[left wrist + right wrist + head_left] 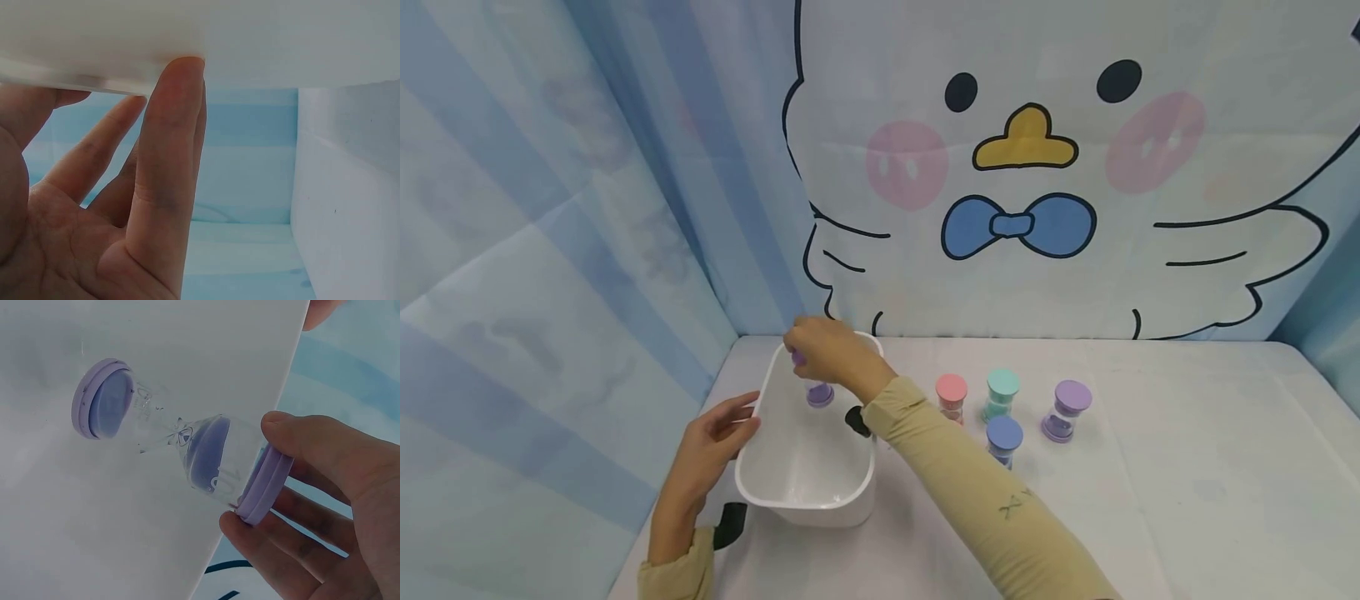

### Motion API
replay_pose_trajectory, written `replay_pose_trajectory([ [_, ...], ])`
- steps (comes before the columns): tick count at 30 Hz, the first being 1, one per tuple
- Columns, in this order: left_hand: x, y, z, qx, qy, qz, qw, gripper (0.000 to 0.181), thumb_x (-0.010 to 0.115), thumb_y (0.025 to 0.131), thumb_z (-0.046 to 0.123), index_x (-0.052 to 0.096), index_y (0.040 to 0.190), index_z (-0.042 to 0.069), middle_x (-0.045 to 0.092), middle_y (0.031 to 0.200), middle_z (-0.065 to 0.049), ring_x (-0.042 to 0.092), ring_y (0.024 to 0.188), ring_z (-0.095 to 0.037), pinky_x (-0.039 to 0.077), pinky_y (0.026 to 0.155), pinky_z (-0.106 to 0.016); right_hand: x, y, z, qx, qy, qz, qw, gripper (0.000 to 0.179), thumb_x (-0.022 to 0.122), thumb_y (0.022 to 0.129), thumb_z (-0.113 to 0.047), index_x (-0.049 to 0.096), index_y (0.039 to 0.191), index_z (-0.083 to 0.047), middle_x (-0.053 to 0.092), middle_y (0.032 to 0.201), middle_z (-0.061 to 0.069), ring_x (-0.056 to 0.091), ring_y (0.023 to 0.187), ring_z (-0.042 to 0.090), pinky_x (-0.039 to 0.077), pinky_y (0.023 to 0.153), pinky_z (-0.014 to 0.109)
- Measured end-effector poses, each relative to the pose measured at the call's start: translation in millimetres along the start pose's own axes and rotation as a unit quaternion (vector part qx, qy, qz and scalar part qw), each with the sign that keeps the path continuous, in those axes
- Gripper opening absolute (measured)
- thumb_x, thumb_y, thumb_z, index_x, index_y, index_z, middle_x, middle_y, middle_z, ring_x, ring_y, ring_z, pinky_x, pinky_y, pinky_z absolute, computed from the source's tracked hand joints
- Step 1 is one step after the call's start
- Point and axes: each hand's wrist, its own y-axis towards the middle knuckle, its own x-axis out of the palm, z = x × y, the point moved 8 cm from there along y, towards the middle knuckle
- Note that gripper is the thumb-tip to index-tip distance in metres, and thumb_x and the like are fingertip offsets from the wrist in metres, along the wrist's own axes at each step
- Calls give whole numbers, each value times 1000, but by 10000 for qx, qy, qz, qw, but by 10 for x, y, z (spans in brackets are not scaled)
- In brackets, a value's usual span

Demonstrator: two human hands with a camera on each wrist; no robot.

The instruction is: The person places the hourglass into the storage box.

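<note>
A purple-capped hourglass (209, 453) with purple sand and a printed 10 hangs tilted inside a white plastic bin (797, 503). My right hand (837, 354) pinches it by one cap between thumb and fingers, at the bin's far end. In the head view its lower purple cap (820, 396) shows against the bin's inside, and the hand covers much of the rest. At the bin's left side, my left hand (711, 437) touches the rim and outer wall with its fingertips. The left wrist view has those fingers (165, 156) loosely extended against the white wall.
Right of the bin stand several more hourglasses: pink (951, 392), mint green (1002, 392), blue (1003, 437) and purple (1067, 410). The right forearm passes in front of the nearer ones. A cartoon-printed curtain (1015, 292) closes off the back of the white table (1210, 467).
</note>
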Motion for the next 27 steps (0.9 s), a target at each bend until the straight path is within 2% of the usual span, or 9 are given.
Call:
replay_pose_trajectory([
  [7,4,2,8,103,-27,-13,9999,47,65,97,20,54,141,6,61,130,-24,69,98,-9,58,79,-32,68,33,-11,-8,13,-46,10000,18,74,89,-21,74,105,-13,66,102,-1,62,93,13,51,80,24],
  [12,-2,-1,7,68,-16,-10,10000,48,65,97,23,54,141,6,61,131,-23,67,95,-3,58,79,-31,110,44,-21,-41,31,-35,10000,15,75,88,-17,74,103,-11,66,99,0,60,90,13,50,80,24],
  [21,-2,1,0,80,-82,1,9999,49,66,97,26,55,141,8,61,130,-22,67,94,-3,57,75,-25,252,85,25,199,216,-282,9992,7,76,87,-13,72,92,-11,63,87,-2,54,79,12,46,71,23],
  [27,-4,0,-3,86,-55,18,9999,49,67,96,26,55,141,9,62,130,-21,67,94,-2,57,75,-25,330,102,44,363,215,-315,9986,8,76,86,-12,71,92,-12,66,87,-3,56,78,12,48,72,24],
])
